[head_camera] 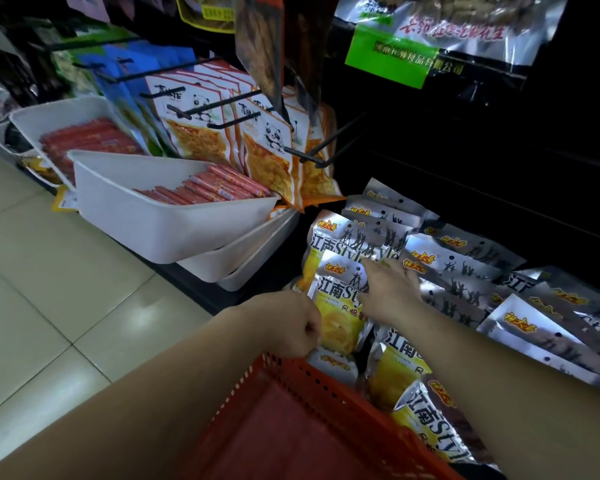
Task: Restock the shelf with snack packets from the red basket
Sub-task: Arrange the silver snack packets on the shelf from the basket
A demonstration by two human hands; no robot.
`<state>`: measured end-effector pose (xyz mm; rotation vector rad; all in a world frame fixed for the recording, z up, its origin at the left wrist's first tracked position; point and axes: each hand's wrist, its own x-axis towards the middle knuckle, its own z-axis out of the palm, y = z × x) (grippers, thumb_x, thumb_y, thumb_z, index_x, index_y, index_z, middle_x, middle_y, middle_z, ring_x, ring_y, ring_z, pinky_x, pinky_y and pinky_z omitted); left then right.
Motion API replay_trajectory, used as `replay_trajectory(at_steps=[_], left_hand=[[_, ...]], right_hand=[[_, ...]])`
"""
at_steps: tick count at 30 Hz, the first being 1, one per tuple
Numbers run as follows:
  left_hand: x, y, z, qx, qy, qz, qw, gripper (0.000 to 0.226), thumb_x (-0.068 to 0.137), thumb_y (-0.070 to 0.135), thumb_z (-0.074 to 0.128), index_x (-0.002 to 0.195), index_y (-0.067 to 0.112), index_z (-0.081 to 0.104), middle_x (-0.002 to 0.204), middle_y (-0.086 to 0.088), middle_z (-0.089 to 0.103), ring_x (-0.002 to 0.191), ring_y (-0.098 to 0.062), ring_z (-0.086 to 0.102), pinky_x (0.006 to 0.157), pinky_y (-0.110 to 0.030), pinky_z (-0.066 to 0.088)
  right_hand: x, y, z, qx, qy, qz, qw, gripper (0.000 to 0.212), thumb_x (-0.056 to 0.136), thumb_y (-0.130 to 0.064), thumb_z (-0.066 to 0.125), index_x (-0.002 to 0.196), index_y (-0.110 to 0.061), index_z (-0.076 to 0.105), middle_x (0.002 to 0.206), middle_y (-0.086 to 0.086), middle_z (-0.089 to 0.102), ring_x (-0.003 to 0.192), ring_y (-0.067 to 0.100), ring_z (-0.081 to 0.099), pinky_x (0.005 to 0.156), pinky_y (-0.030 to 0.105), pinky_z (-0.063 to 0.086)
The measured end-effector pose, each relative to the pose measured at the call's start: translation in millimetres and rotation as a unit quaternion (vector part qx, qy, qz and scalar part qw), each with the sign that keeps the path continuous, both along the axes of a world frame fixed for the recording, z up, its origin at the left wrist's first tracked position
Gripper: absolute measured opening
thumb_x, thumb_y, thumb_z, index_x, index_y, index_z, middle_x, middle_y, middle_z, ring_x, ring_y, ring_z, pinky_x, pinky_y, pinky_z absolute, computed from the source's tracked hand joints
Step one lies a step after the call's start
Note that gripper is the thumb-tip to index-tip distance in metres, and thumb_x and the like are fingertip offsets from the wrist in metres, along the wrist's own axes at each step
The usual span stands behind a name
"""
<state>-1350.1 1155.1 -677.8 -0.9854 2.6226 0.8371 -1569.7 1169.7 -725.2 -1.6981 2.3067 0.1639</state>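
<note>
- The left hand is clenched, knuckles up, fingers curled tight round the lower left edge of the front snack packet, which it grips just above the rim of the red basket
- The right hand lies palm down with its fingers nearly straight and a little spread, resting flat on the upper right part of that same packet; it grasps nothing
- The front snack packet, silver with a yellow picture, stands tilted at the near left end of the low dark shelf, leaning on more packets of the same kind behind it
- Other silver snack packets lie overlapping in rows along the shelf to the right of the hands
- Two more of these packets lie by the right side of the basket, under the right forearm; whether they sit inside it or on the shelf cannot be told
- To the left, stacked white trays hold red sausages, and above them panda packets hang from black hooks
- Pale floor tiles show on the left
</note>
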Motion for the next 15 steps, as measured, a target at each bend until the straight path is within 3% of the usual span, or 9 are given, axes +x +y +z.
replay_trajectory(at_steps=[3,6,9,12,15], left_hand=[[3,0,-2,0.003,-0.005,-0.005,1.0,0.02,0.099,0.025,0.056,0.103,0.022,0.076,0.104,0.004,0.073,0.095,-0.016,0.065,0.087,-0.035,0.056],[7,-4,-3,0.007,-0.002,-0.01,1.0,0.02,0.101,0.025,0.056,0.099,0.019,0.075,0.096,0.004,0.071,0.089,-0.016,0.064,0.084,-0.037,0.055],[9,-5,-1,0.01,0.004,0.008,1.0,0.028,0.103,0.04,0.055,0.095,0.022,0.075,0.092,0.005,0.072,0.085,-0.014,0.065,0.082,-0.036,0.056],[9,-3,1,0.007,-0.011,0.038,0.999,0.049,0.101,0.061,0.048,0.081,0.022,0.07,0.075,0.002,0.066,0.065,-0.01,0.058,0.063,-0.031,0.049],[7,2,6,-0.035,-0.011,0.032,0.999,0.05,0.102,0.059,0.048,0.073,0.02,0.062,0.067,0.0,0.057,0.059,-0.011,0.05,0.062,-0.033,0.046]], right_hand=[[3,-5,-1,-0.035,-0.001,-0.003,0.999,0.03,0.094,-0.024,0.068,0.12,-0.025,0.055,0.122,0.0,0.061,0.128,0.026,0.046,0.107,0.046,0.03],[9,-7,1,-0.081,0.007,0.022,0.996,0.01,0.097,-0.02,0.065,0.104,-0.027,0.068,0.11,-0.003,0.065,0.119,0.023,0.052,0.108,0.044,0.027],[17,-6,14,-0.159,-0.045,0.043,0.985,0.01,0.104,-0.026,0.057,0.106,-0.025,0.067,0.103,-0.004,0.07,0.11,0.023,0.058,0.104,0.038,0.029],[28,-3,41,-0.196,-0.098,0.046,0.975,0.01,0.105,-0.027,0.057,0.112,-0.025,0.064,0.102,-0.002,0.074,0.1,0.027,0.066,0.087,0.035,0.049],[36,6,71,-0.219,-0.105,0.06,0.968,0.014,0.105,-0.029,0.058,0.118,-0.031,0.059,0.097,-0.005,0.072,0.093,0.026,0.066,0.072,0.035,0.052]])
